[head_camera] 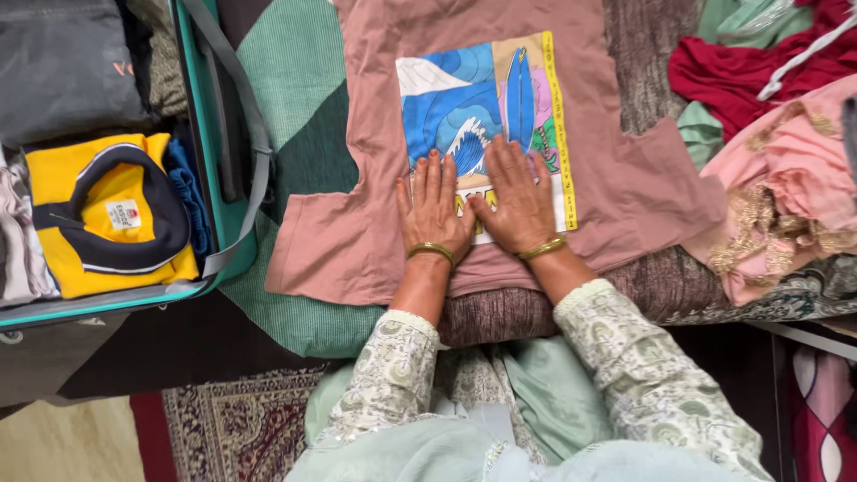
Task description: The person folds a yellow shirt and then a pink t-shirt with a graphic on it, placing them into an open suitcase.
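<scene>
This is a home, most likely a bedroom. A bed covered by a green patchwork quilt point(295, 98) carries loose clothes, an open teal fabric suitcase point(219, 134) beside it holds folded garments, and a patterned maroon woven rug point(241, 419) lies on the floor below.

Head camera, steeply downward, close

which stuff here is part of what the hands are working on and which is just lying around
In hand:
left hand and right hand, both flat on the pink t-shirt

Lying about:
open suitcase holding a folded yellow polo shirt
pile of red and pink clothes
patterned rug
</scene>
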